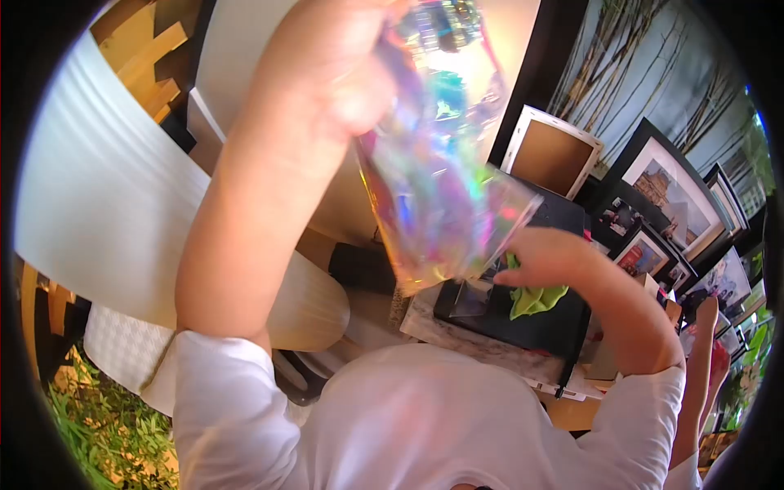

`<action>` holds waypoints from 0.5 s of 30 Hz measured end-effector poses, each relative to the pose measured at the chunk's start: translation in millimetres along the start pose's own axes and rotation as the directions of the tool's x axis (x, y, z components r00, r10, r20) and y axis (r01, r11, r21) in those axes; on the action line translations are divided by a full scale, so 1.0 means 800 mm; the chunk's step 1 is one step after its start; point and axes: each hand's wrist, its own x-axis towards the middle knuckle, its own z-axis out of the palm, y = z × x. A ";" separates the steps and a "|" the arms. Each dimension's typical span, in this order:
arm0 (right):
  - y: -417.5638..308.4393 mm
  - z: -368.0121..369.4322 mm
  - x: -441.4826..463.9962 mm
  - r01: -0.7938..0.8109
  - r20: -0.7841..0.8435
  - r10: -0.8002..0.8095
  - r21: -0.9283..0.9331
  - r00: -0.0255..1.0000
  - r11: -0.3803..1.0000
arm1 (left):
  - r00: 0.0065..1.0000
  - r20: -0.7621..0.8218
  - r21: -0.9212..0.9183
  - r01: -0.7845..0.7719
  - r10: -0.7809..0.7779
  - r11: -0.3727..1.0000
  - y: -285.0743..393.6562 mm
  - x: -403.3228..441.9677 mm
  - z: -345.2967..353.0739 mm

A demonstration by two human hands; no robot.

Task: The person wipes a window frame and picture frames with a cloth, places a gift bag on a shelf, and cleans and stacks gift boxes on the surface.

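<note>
The left grip (pixel 364 77), raised to the top edge of the view, appears closed on the upper part of an iridescent bag (pixel 445 184); the fingertips run out of frame, so how tightly they pinch cannot be told. The right grip (pixel 549 255), lower and over the bench (pixel 423 314), looks curled around a green cloth (pixel 536 300), with folds spilling below the fingers. Whether it also touches the bag's nearby lower corner is unclear.

The bag is thin, glossy and somewhat blurred, hanging slantwise between the arms. Such film probably slips and creases easily, so a firm pinch on a gathered fold would serve better than a light hold at the very edge. Drawing the lower corner taut would likely stop the film swinging, and the soft cloth is best bunched within the palm so that no loose end snags. Smooth, slow movements suit both materials.

Beneath the right grip lies a flat black item (pixel 531 336) on the bench. Farther out stand a white-edged frame (pixel 513 155) and several framed photographs (pixel 670 192), near enough to deserve elbow room. Another person's arm (pixel 700 359) shows at the right edge.
</note>
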 end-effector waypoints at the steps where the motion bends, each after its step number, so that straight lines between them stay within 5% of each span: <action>1: 0.003 0.019 0.005 -0.009 0.004 0.009 0.009 1.000 1.000 | 1.000 -0.009 -0.024 -0.018 0.018 1.000 -0.002 0.006 0.003; 6: 0.010 0.014 -0.024 0.050 -0.079 -0.052 -0.029 0.996 0.998 | 0.960 -0.147 -0.041 -0.247 0.238 0.968 -0.013 0.024 0.044; 9: 0.027 -0.026 -0.063 -0.014 -0.451 0.041 0.064 0.892 0.998 | 0.962 -0.166 -0.099 -0.236 0.217 0.967 -0.007 0.033 0.049; 11: 0.024 -0.041 -0.074 0.235 -0.644 0.105 0.420 0.758 0.877 | 0.966 -0.186 -0.106 -0.204 0.182 0.973 -0.003 0.029 0.055; 14: 0.004 -0.036 -0.047 0.604 -0.832 0.100 0.474 0.546 0.641 | 0.860 -0.071 0.010 -0.506 0.505 0.862 -0.032 0.046 0.050; 15: -0.003 -0.035 -0.032 0.679 -0.858 0.076 0.454 0.508 0.577 | 0.915 -0.250 0.067 -0.311 0.317 0.948 -0.025 0.024 0.062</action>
